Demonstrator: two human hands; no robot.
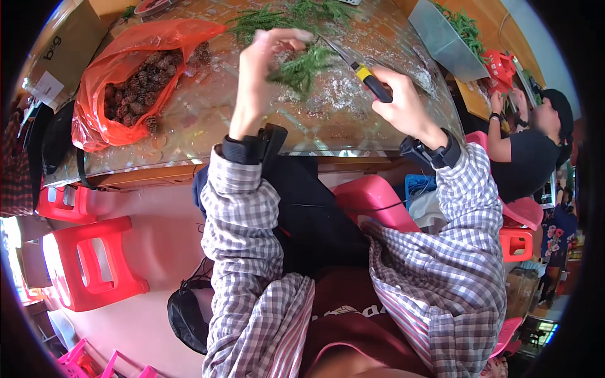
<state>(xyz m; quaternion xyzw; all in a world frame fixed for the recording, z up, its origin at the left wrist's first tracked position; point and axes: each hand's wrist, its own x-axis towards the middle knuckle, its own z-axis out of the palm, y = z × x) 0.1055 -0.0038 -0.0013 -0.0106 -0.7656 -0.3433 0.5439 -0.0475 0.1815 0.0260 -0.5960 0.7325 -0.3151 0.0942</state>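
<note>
My right hand (403,101) is closed round the yellow-and-black handle of a slim metal hand tool (365,74); its exact kind is hard to make out. The thin tip points up and left, close to my left fingertips. My left hand (258,69) is raised over the table, slightly blurred, its fingers bent and pinched towards the thumb. Beneath those fingers hangs a green needle-leaved sprig (301,72), seemingly in their grip, though the exact contact is blurred. More green sprigs (261,22) lie beyond my hands.
An orange-red plastic bag (94,85) of pine cones (135,94) lies open at the left, beside a cardboard box (66,44). White flecks dot the tabletop (208,135). A clear bin (441,41) with greenery stands at right. Another person (526,148) works there. Stools (94,264) stand below.
</note>
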